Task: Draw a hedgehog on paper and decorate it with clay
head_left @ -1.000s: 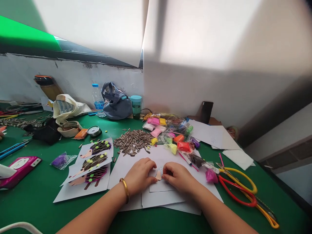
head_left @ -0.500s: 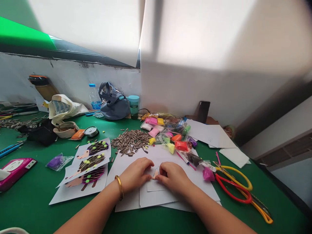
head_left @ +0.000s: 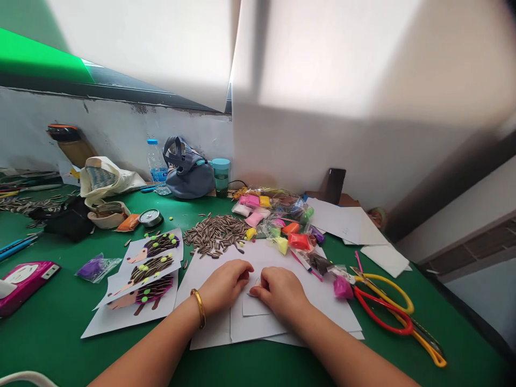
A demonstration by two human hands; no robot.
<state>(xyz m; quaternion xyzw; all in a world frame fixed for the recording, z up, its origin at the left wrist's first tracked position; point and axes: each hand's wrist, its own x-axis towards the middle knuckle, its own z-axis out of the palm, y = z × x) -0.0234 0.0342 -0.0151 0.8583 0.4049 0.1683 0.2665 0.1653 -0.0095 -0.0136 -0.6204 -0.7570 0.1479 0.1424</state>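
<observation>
The small, flat, white paper sheet (head_left: 255, 308) lies partly under the right hand (head_left: 282, 293). The peach-coloured patch that showed there a moment ago is now out of sight, so the work is hard to check. The right fingers curl over the sheet; the left hand (head_left: 226, 282) bends at its left edge. I can't tell if either grips anything. Striped brown seeds (head_left: 217, 232) sit behind the sheet.

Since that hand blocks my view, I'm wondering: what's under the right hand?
Under the right hand is a small white sheet, lying on larger white paper. Bluish lines show at the hand's edge; anything else beneath it is covered.
</observation>
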